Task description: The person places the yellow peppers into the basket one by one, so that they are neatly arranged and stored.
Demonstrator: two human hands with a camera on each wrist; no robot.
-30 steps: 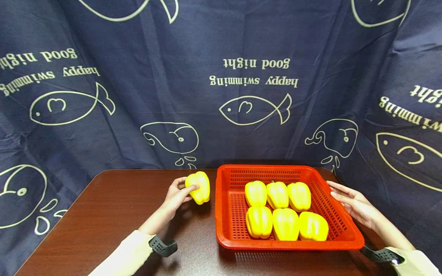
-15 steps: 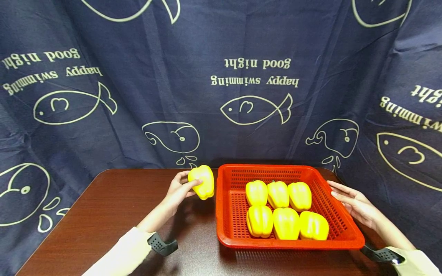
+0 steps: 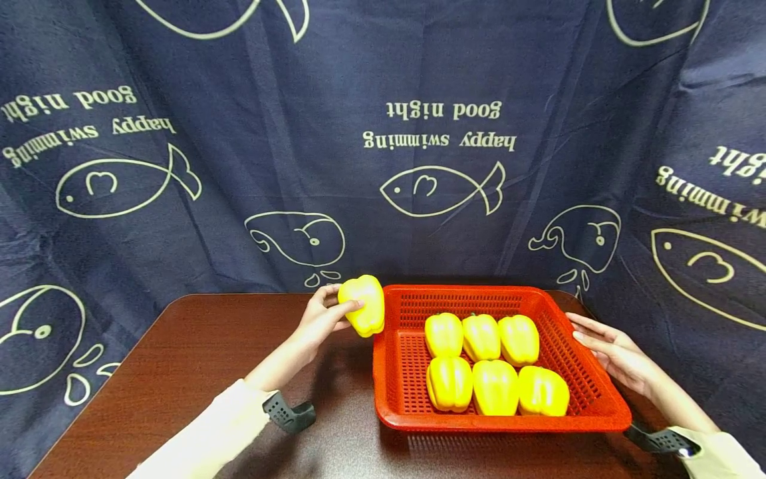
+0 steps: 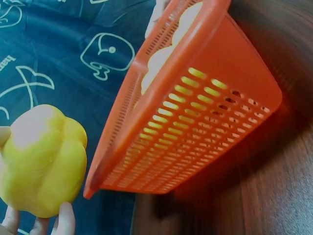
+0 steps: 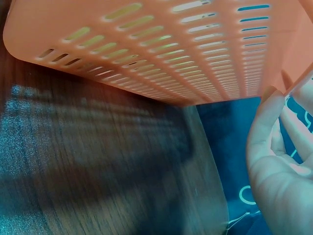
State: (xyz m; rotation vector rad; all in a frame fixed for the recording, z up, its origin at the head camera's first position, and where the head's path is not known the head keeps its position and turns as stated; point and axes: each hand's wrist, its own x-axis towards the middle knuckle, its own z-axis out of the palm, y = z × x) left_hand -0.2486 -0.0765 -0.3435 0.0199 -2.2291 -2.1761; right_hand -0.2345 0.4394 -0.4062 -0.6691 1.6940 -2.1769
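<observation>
My left hand [image 3: 323,318] grips a yellow bell pepper [image 3: 366,307], thumb on the near side and fingers behind it. The pepper is raised off the table, just outside the left rim of a red plastic basket [image 3: 385,392]. In the left wrist view, the held bell pepper [image 4: 44,161] shows its lobes, with fingertips [image 4: 66,220] below it. Inside the basket, several yellow bell peppers [image 3: 495,386] lie in two rows. At the right rim, my right hand [image 3: 619,359] rests its fairly straight fingers against the basket's outer side; the right wrist view shows the thumb [image 5: 266,122] by the wall.
The basket stands on a dark brown wooden table [image 3: 197,372]. Bare mesh floor [image 3: 413,366] shows along its left side inside. A dark blue curtain [image 3: 335,133] printed with fish and whales hangs right behind the table and along the right.
My left hand has lifted the bell pepper and carried it right, up to the basket's left rim. The right hand and the basket have stayed in place.
</observation>
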